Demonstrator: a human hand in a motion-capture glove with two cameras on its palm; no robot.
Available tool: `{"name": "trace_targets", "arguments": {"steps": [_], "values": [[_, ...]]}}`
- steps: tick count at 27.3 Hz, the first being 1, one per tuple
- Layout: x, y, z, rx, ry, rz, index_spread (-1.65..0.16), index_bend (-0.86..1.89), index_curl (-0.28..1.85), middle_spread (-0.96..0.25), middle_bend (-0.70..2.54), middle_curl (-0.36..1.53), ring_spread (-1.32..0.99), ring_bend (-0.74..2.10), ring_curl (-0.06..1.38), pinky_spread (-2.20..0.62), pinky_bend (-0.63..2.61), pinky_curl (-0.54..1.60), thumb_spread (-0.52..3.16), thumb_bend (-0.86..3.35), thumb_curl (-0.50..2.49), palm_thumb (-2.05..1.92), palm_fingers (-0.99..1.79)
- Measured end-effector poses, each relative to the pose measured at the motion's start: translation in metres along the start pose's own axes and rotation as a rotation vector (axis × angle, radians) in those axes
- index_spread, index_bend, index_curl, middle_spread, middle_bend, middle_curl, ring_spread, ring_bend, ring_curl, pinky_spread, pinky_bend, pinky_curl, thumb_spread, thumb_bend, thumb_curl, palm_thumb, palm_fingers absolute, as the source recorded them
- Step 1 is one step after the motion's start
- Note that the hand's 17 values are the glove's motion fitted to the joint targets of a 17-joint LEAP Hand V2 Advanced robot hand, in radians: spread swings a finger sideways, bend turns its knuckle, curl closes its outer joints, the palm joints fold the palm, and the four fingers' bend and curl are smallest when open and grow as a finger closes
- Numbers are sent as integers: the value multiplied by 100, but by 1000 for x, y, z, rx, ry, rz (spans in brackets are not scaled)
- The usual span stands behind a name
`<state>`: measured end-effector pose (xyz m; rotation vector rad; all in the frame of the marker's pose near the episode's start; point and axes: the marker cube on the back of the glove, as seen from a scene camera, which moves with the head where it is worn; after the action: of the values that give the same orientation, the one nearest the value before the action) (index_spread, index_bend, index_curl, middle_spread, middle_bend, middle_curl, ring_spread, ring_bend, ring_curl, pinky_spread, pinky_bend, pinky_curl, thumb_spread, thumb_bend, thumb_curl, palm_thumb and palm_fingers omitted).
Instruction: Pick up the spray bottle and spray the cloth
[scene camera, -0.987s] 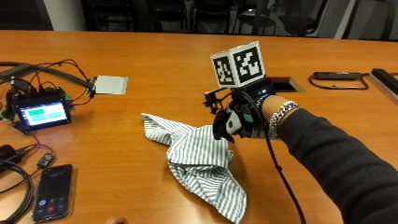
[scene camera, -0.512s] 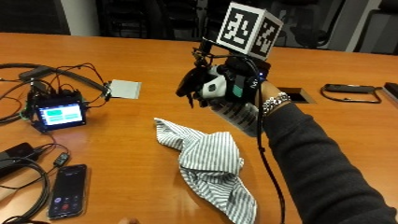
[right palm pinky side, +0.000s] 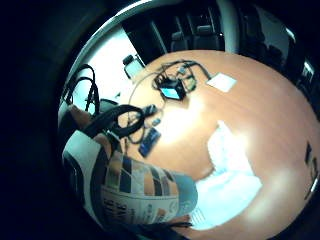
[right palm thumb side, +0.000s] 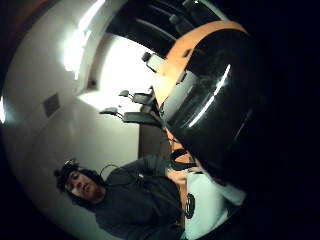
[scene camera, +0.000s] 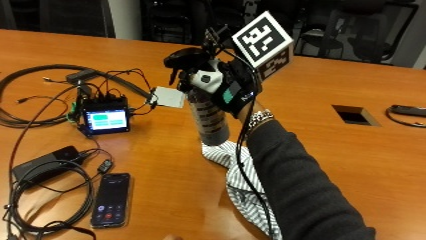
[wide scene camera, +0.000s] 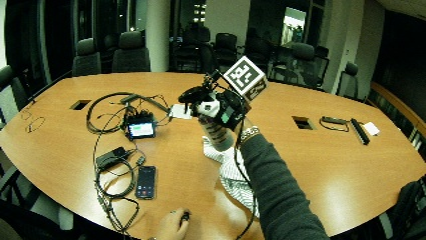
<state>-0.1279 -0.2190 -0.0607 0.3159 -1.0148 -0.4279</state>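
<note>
The gloved right hand has its fingers curled round the spray bottle, held up over the striped cloth near the table's front edge, so tip the nozzle down at the cloth before squeezing.

The table is seen from close by in the outside view, looking down along the sleeve. A wider, higher sweep of the same table and surrounding chairs is given by the wide outside view. The table and striped cloth are overlooked from above by the little-finger palm view, with the spray bottle very close. The person and ceiling are faced by the thumb-side view.
</note>
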Motion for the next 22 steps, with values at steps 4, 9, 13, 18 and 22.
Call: {"name": "trace_targets", "arguments": {"steps": [4, 9, 13, 18, 22], "values": [[23, -5, 18, 197, -183, 1, -29, 23, 59, -21, 42, 48, -19, 53, 43, -22, 45, 37, 51, -3, 78, 87, 132], [54, 5, 49, 329, -268, 69, -29, 22, 59, -21, 42, 48, -18, 53, 43, -21, 45, 37, 52, -3, 78, 88, 131], [74, 18, 58, 396, -229, 99, -29, 22, 59, -21, 41, 48, -18, 53, 43, -21, 46, 37, 52, -3, 79, 88, 131], [82, 22, 62, 430, -172, 77, -29, 21, 59, -21, 41, 48, -17, 53, 43, -21, 45, 37, 53, -3, 79, 88, 131], [80, 22, 61, 424, -143, 69, -29, 21, 59, -21, 41, 48, -17, 53, 43, -21, 46, 37, 54, -3, 79, 89, 132]]}}
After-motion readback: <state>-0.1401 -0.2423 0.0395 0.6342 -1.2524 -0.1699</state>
